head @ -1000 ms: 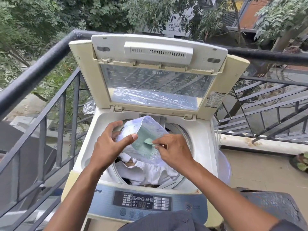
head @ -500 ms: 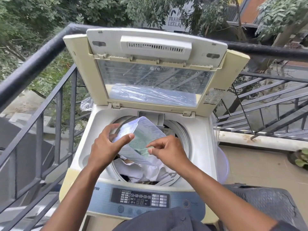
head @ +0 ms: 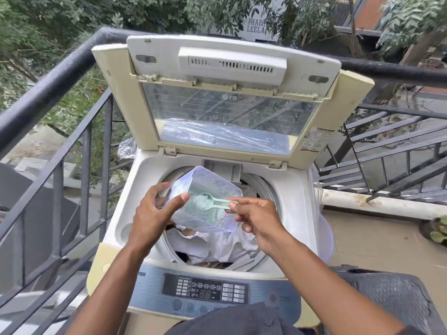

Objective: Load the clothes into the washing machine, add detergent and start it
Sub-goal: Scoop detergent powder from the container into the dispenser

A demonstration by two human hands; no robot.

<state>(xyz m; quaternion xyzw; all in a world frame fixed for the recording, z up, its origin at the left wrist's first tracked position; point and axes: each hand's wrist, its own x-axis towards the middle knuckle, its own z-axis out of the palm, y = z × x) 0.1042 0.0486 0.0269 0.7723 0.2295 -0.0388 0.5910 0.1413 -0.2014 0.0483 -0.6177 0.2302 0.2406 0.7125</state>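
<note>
A top-loading washing machine [head: 292,189] stands in front of me with its lid [head: 229,93] raised. White clothes [head: 217,245] lie in the drum. My left hand [head: 152,213] grips a clear plastic detergent container [head: 212,223], tilted over the drum opening. My right hand [head: 258,218] pinches the handle of a pale green scoop [head: 212,201]. The scoop's bowl sits inside the container and carries white powder.
The control panel [head: 205,290] with a digital display runs along the machine's front. Black metal railing [head: 60,83] borders the balcony on the left and behind. A dark woven basket [head: 387,301] sits at lower right. Clear plastic wrap [head: 127,148] hangs beside the lid.
My right hand has drawn the scoop up out of the powder, so its filled bowl and handle show inside the container. My left hand has held the container over the drum.
</note>
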